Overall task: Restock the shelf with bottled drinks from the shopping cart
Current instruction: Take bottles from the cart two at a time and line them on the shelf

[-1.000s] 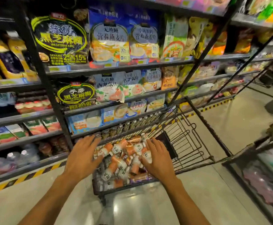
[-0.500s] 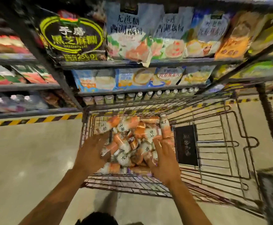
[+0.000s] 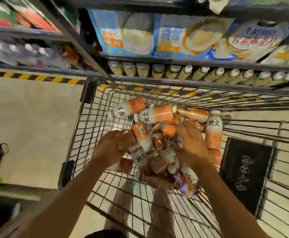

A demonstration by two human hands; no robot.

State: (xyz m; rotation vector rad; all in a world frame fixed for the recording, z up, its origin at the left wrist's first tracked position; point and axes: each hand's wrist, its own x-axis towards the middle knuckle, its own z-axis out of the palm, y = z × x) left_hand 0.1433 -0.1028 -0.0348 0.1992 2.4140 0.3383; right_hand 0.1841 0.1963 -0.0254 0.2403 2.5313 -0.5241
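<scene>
**Both hands down in the cart's heap of drinks**

Looking straight down into a wire shopping cart (image 3: 79, 134), drawn up just beside the shelf (image 3: 174, 60) at 12 o'clock. Heaped in the cart's 9 o'clock half: a jumble of bottled drinks (image 3: 157, 115) with orange-and-white labels, lying on their sides and crossed over one another. None of them yet on the shelf.

Left hand (image 3: 111, 150) at the heap's 8 o'clock edge, pressed against one orange-and-white bottle (image 3: 141, 143). Fingers bent toward it, but too blurred to tell whether clamped round it or merely touching. Right hand (image 3: 191, 148) on the heap's 4 o'clock side, back upward. Fingers (image 3: 186, 129) stretched toward 12 o'clock, slightly apart and lying on the bottles, not curled round any of them. Both forearms reaching in from 6 o'clock over the cart's near rim.

At 3 o'clock inside the cart, well apart from the heap, a black placard (image 3: 245, 170) with pale markings flat against the wire.

On the lowest shelf level, at 12 o'clock, a row of pale bottles (image 3: 200, 73) with light caps, shoulder to shoulder. One level up, blue-and-white cereal bags (image 3: 131, 35) standing side by side. At 10 o'clock, yellow-and-black hazard tape (image 3: 37, 77) along the foot of the shelving, bordering the pale floor (image 3: 28, 121).
</scene>
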